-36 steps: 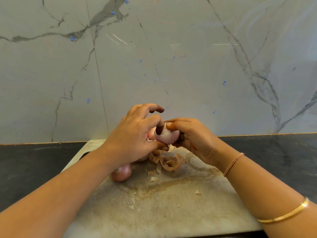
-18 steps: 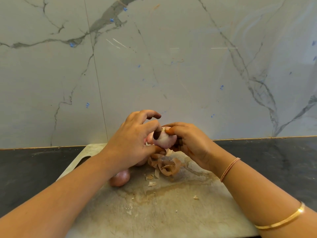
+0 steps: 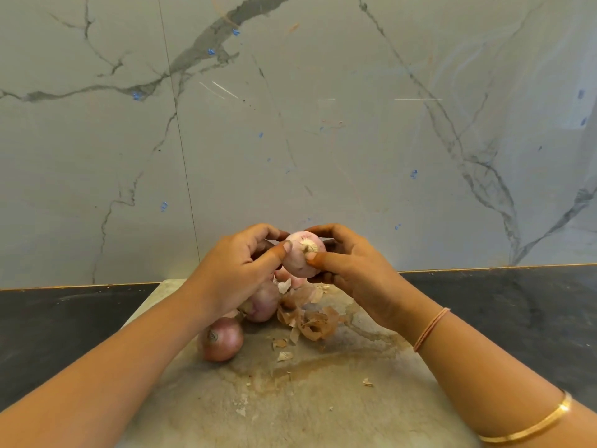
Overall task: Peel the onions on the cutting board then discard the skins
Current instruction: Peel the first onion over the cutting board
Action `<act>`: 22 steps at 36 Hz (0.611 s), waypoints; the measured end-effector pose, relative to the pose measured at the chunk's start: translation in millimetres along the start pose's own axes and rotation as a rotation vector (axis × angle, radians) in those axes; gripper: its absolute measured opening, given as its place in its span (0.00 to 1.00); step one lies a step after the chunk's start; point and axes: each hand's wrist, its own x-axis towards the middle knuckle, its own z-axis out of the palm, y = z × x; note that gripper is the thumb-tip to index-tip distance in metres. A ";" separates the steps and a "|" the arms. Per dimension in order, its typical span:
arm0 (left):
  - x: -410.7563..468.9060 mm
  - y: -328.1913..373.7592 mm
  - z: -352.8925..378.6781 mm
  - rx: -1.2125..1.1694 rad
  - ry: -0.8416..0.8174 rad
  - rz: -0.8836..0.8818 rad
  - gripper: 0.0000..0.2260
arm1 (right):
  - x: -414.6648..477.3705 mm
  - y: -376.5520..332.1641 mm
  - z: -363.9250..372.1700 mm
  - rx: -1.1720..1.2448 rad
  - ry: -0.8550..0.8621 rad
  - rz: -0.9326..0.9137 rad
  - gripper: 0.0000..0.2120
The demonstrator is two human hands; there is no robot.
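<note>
Layout, head view.

- Board [image 3: 323,399]: lay on the counter [image 3: 64,318], centre, its far edge near the wall [image 3: 290,124].
- Counter: ran left and right of the board and met the wall behind.
- Held onion [image 3: 302,258]: was above the board's far part, between the left hand [image 3: 239,273] on its left and the right hand [image 3: 352,276] on its right, gripped by both.
- Near onion [image 3: 221,339]: sat on the board, left of centre, beside the left forearm.
- Middle onion [image 3: 261,303]: sat on the board, just behind and right of the near onion, partly under the left hand.
- Skins [image 3: 310,318]: were heaped on the board, right of the middle onion and below the held onion.
- Scraps [image 3: 284,355]: lay on the board before the skins.
- Band [image 3: 431,329]: sat on the right wrist.
- Bangle [image 3: 529,425]: sat further up that forearm.
</note>
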 end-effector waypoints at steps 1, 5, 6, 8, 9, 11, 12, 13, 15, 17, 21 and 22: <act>0.1 -0.3 -0.5 0.007 0.005 0.008 0.04 | -0.6 0.3 0.4 -0.008 -0.007 -0.011 0.10; -0.4 -0.1 -1.1 0.044 0.003 0.048 0.04 | -0.5 0.7 1.7 -0.022 -0.009 -0.030 0.12; -0.5 0.1 -1.0 0.056 0.005 0.060 0.05 | -0.5 0.5 1.6 -0.019 -0.008 -0.032 0.12; -0.4 0.7 -0.9 0.079 0.007 0.079 0.07 | -0.6 -0.2 1.2 -0.012 -0.008 -0.036 0.13; -0.3 0.8 -0.9 0.094 0.005 0.087 0.08 | -0.7 -0.4 1.1 -0.014 -0.010 -0.039 0.13; -0.2 0.1 -0.6 0.149 0.013 0.111 0.09 | -1.1 -0.6 0.8 -0.028 -0.014 -0.049 0.13; -0.1 -0.2 -0.5 0.180 0.022 0.125 0.09 | -1.3 -0.7 0.7 -0.040 -0.016 -0.054 0.14; 0.1 -0.9 -0.5 0.210 0.033 0.136 0.08 | -1.5 -0.7 0.6 -0.052 -0.016 -0.059 0.14; 0.1 -1.6 -0.4 0.249 0.052 0.152 0.07 | -1.5 -0.6 0.6 -0.067 -0.016 -0.061 0.15; 0.6 -2.0 -0.5 0.295 0.063 0.171 0.06 | -1.7 -0.8 1.2 -0.077 -0.013 -0.059 0.15; 1.6 -2.0 -0.5 0.386 0.058 0.188 0.09 | -2.2 -1.8 2.4 -0.106 -0.006 -0.061 0.15; 1.6 -2.0 -0.8 0.394 0.063 0.188 0.10 | -2.3 -2.2 2.6 -0.106 -0.004 -0.059 0.15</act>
